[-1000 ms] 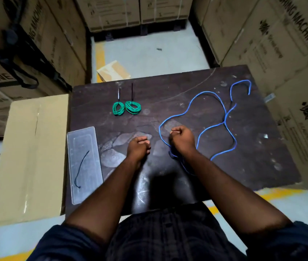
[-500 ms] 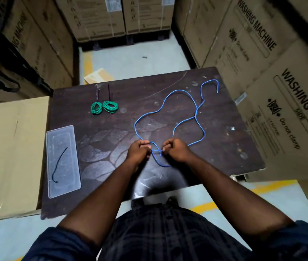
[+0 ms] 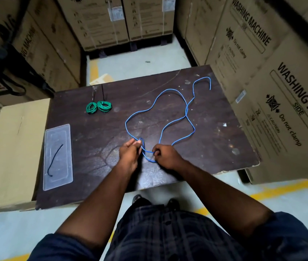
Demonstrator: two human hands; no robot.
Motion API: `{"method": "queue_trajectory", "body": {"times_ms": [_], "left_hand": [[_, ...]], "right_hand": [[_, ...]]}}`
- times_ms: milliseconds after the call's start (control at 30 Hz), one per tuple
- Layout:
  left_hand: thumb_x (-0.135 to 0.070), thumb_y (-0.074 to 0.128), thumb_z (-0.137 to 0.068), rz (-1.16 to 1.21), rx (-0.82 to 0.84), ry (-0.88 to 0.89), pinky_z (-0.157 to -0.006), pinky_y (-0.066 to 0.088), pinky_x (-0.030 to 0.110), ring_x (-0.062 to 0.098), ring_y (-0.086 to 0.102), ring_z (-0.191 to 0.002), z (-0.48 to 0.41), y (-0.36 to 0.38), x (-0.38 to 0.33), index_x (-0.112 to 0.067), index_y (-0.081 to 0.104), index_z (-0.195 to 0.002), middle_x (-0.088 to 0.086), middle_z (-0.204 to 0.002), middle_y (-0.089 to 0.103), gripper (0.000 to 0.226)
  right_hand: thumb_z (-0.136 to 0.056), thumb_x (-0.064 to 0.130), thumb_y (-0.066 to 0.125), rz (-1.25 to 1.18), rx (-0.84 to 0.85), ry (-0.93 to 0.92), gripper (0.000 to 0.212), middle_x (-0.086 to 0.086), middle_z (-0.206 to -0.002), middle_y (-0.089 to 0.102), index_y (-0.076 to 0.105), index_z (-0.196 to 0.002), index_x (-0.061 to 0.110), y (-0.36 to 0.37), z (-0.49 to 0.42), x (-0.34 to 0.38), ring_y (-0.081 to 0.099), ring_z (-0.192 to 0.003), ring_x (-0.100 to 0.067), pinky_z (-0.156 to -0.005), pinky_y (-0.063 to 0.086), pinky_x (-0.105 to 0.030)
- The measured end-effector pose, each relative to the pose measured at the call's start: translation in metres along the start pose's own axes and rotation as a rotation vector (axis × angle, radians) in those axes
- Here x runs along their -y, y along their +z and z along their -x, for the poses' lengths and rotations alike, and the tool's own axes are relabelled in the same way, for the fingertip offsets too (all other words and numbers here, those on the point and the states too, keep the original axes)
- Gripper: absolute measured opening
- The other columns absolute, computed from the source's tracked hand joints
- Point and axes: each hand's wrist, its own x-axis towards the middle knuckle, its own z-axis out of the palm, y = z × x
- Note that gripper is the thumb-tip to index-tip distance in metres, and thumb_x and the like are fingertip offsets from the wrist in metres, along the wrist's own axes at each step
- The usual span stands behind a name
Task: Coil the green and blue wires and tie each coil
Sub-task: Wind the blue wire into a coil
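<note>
The left hand (image 3: 129, 155) and the right hand (image 3: 165, 157) are close together over the near edge of the dark surface (image 3: 215, 147). The left fingers (image 3: 135, 144) pinch the blue wire (image 3: 186, 110), and the right fingers are curled around the same wire, with a small loop between both hands. The rest of the blue wire lies in wide, loose bends toward the far right corner. The green wire coils (image 3: 108, 108), two small ones side by side, lie near the far left corner. A clear tray (image 3: 62, 132) holding one black tie (image 3: 55, 160) lies along the left edge.
</note>
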Motion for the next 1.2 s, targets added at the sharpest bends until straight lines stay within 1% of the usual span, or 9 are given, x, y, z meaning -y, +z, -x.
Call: {"method": "queue_trajectory", "body": {"times_ms": [267,367,433,500,600,733,933,1067,1200], "left_hand": [[0.008,0.047,-0.091,-0.092,0.085,0.032,-0.075,0.051,0.026,0.012,0.060,-0.080,0.022,0.002,-0.014,-0.010,0.052,-0.122,0.004,-0.092,0.064,0.036],[0.007,0.048,-0.091,-0.199,0.115,0.180,-0.060,0.049,0.022,0.012,0.056,-0.069,0.032,0.002,-0.021,-0.014,0.058,-0.107,0.005,-0.087,0.064,0.028],[0.005,0.051,-0.091,-0.284,0.130,0.321,-0.054,0.042,0.021,0.008,0.053,-0.063,0.038,0.003,-0.027,-0.020,0.060,-0.098,0.003,-0.085,0.065,0.027],[0.006,0.051,-0.090,-0.341,0.151,0.425,-0.053,0.040,0.018,0.002,0.053,-0.061,0.046,0.006,-0.033,-0.021,0.061,-0.096,0.000,-0.085,0.064,0.029],[0.009,0.050,-0.089,-0.363,0.165,0.546,-0.052,0.041,0.012,-0.006,0.053,-0.057,0.057,0.011,-0.045,-0.013,0.060,-0.100,0.000,-0.083,0.064,0.027],[0.006,0.056,-0.088,-0.429,0.186,0.661,-0.057,0.041,0.010,0.003,0.056,-0.069,0.060,0.010,-0.060,-0.009,0.061,-0.105,0.008,-0.091,0.066,0.023],[0.000,0.063,-0.084,-0.769,0.235,0.903,-0.068,0.047,0.016,-0.003,0.062,-0.069,0.063,0.011,-0.089,-0.018,0.069,-0.092,-0.010,-0.077,0.069,0.020],[-0.012,0.070,-0.080,-0.887,0.210,0.978,-0.065,0.046,0.019,-0.001,0.062,-0.068,0.068,0.013,-0.095,-0.024,0.071,-0.078,-0.010,-0.074,0.071,0.012],[-0.022,0.071,-0.076,-0.880,0.214,1.023,-0.066,0.047,0.022,0.002,0.064,-0.070,0.069,0.018,-0.101,-0.024,0.069,-0.072,-0.010,-0.073,0.070,0.005]], "right_hand": [[-0.084,0.016,0.053,-0.124,-0.117,-0.069,0.017,-0.008,-0.087,0.070,0.067,-0.095,0.015,-0.005,-0.001,-0.004,0.063,-0.084,-0.023,-0.075,0.049,-0.028],[-0.084,0.020,0.064,-0.263,-0.278,-0.066,0.023,-0.007,-0.092,0.068,0.063,-0.106,0.012,-0.021,-0.004,0.005,0.061,-0.078,-0.021,-0.074,0.045,-0.027],[-0.080,0.022,0.072,-0.352,-0.275,-0.104,0.035,-0.004,-0.098,0.065,0.060,-0.112,0.013,-0.032,-0.010,0.012,0.059,-0.077,-0.015,-0.076,0.048,-0.027],[-0.081,0.015,0.073,-0.511,-0.154,-0.118,0.033,-0.006,-0.100,0.065,0.060,-0.111,0.009,-0.043,-0.015,0.023,0.061,-0.083,-0.015,-0.080,0.051,-0.031],[-0.090,0.007,0.061,-0.710,0.027,-0.157,0.005,-0.004,-0.080,0.068,0.064,-0.094,0.007,-0.068,-0.014,0.036,0.061,-0.070,-0.016,-0.069,0.050,-0.031],[-0.095,0.005,0.053,-0.817,0.240,-0.205,0.011,-0.003,-0.073,0.066,0.061,-0.090,0.008,-0.094,-0.005,0.048,0.064,-0.061,-0.009,-0.063,0.050,-0.022],[-0.097,0.000,0.042,-1.096,0.550,-0.108,0.015,0.000,-0.071,0.061,0.057,-0.100,0.002,-0.118,0.014,0.054,0.042,-0.044,-0.003,-0.040,0.034,-0.013],[-0.094,0.002,0.046,-0.990,0.720,-0.130,0.021,-0.005,-0.078,0.063,0.060,-0.111,-0.001,-0.122,0.019,0.049,0.039,-0.047,-0.004,-0.045,0.029,-0.014],[-0.088,0.009,0.056,-1.097,0.856,-0.144,0.023,-0.002,-0.075,0.062,0.061,-0.109,0.001,-0.122,0.027,0.051,0.047,-0.049,-0.003,-0.045,0.038,-0.011]]}}
